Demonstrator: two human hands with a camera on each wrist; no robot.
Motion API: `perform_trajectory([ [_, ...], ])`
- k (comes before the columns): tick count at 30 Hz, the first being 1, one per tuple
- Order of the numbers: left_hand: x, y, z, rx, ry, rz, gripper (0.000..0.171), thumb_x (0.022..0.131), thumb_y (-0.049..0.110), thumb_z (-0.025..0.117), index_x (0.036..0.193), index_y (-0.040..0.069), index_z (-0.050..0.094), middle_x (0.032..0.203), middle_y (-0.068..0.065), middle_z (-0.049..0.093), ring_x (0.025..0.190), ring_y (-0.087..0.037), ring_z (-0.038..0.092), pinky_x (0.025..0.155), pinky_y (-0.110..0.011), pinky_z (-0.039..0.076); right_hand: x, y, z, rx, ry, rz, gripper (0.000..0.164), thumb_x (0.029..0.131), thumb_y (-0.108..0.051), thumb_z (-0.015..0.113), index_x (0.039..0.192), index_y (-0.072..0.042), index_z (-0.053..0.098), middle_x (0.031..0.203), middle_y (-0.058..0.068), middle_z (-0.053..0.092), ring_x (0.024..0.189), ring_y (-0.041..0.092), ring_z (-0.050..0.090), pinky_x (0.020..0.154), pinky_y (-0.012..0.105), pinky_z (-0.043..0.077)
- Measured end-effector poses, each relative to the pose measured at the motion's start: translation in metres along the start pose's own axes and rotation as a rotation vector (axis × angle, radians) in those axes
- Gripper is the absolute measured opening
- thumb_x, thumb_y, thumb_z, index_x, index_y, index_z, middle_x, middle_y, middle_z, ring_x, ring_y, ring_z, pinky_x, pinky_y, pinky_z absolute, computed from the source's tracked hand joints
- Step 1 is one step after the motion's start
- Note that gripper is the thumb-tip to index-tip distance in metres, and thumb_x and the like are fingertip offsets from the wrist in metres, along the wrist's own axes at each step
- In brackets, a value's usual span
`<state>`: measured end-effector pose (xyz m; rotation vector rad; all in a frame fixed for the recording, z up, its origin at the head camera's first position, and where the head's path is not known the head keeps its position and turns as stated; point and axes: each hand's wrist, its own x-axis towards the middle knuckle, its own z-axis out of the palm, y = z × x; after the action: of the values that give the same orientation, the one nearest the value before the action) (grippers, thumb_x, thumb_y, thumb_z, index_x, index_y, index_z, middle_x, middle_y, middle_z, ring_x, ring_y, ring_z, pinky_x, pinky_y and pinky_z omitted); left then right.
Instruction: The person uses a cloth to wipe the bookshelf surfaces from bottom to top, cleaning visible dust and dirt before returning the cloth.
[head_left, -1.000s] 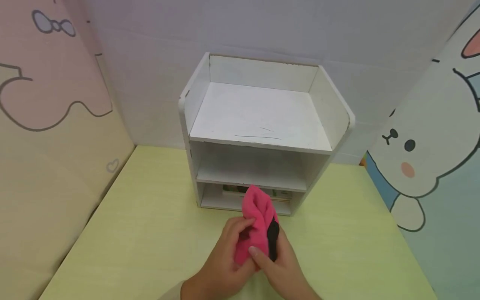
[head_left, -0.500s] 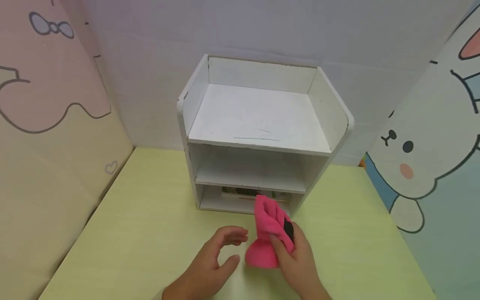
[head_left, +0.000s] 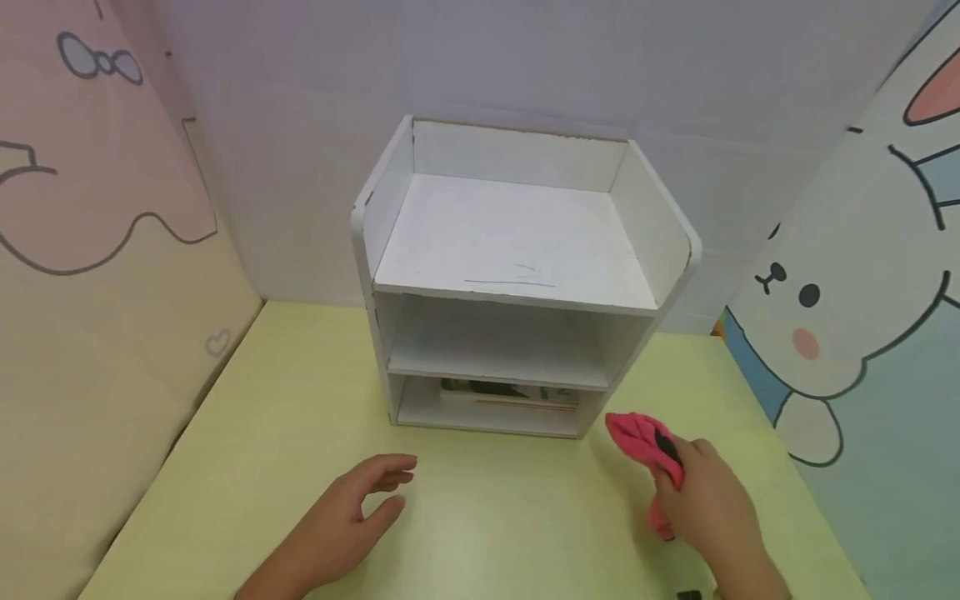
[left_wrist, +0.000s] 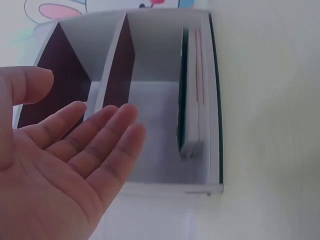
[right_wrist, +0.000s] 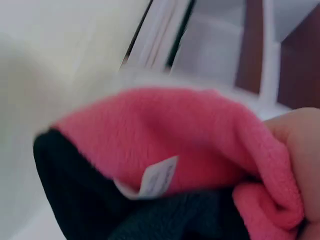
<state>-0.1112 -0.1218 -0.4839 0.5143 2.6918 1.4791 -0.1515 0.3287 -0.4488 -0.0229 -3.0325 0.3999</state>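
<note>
My right hand point(head_left: 712, 504) grips a soft pink and black fabric piece point(head_left: 636, 435) over the right side of the table. In the right wrist view that fabric piece point(right_wrist: 165, 135) is bunched and folded, with a white label point(right_wrist: 159, 177) sewn near the border of pink and black. Its full shape is hidden by the folds and the hand. My left hand point(head_left: 341, 521) hovers at the left front, fingers loosely extended and holding nothing. The palm of the left hand point(left_wrist: 70, 170) faces the camera in the left wrist view.
A white three-level shelf point(head_left: 510, 237) stands at the back centre of the yellow table point(head_left: 300, 400). Thin books point(head_left: 525, 392) lie in its lowest compartment. Cartoon-printed panels flank the table. A small dark object point(head_left: 688, 595) shows at the bottom edge near the right wrist.
Both hands held the fabric piece at first. The left hand let go and drew back to the left, while the right hand carried the fabric piece rightward, away from the shelf's front.
</note>
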Motion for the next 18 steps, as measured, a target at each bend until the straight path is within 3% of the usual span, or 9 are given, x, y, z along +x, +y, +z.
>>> perform_trajectory([
  [5, -0.006, -0.001, -0.007, 0.161, 0.058, -0.066, 0.043, 0.102, 0.024, 0.066, 0.143, 0.031, 0.056, 0.135, 0.016, 0.061, 0.123, -0.016, 0.06, 0.099, -0.047, 0.05, 0.027, 0.032, 0.003, -0.127, 0.112, 0.092, 0.045, 0.088, -0.012, 0.063, 0.124, 0.014, 0.054, 0.1, 0.03, 0.051, 0.086, 0.047, 0.054, 0.06, 0.06, 0.048],
  [9, -0.01, -0.002, -0.009, 0.234, 0.074, -0.087, 0.045, 0.101, 0.024, 0.068, 0.144, 0.027, 0.057, 0.138, 0.013, 0.059, 0.126, -0.016, 0.058, 0.1, -0.048, 0.049, 0.052, 0.044, 0.017, -0.197, 0.116, 0.188, 0.028, 0.092, -0.004, 0.061, 0.108, 0.015, 0.048, 0.095, 0.032, 0.044, 0.091, 0.052, 0.046, 0.064, 0.062, 0.044],
  [14, -0.012, -0.004, -0.01, 0.264, 0.088, -0.086, 0.045, 0.1, 0.024, 0.069, 0.144, 0.025, 0.058, 0.141, 0.014, 0.057, 0.13, -0.014, 0.056, 0.103, -0.046, 0.047, 0.074, 0.047, 0.038, -0.155, 0.053, 0.207, 0.04, 0.098, -0.015, 0.063, 0.11, 0.015, 0.041, 0.095, 0.032, 0.043, 0.091, 0.05, 0.046, 0.069, 0.062, 0.045],
  [18, -0.013, -0.003, -0.01, 0.275, 0.087, -0.099, 0.044, 0.1, 0.025, 0.069, 0.143, 0.025, 0.058, 0.141, 0.012, 0.057, 0.132, -0.016, 0.055, 0.105, -0.047, 0.046, 0.072, 0.041, 0.053, -0.118, -0.047, 0.176, 0.047, 0.098, -0.023, 0.063, 0.117, 0.016, 0.044, 0.099, 0.03, 0.047, 0.091, 0.048, 0.05, 0.072, 0.062, 0.045],
])
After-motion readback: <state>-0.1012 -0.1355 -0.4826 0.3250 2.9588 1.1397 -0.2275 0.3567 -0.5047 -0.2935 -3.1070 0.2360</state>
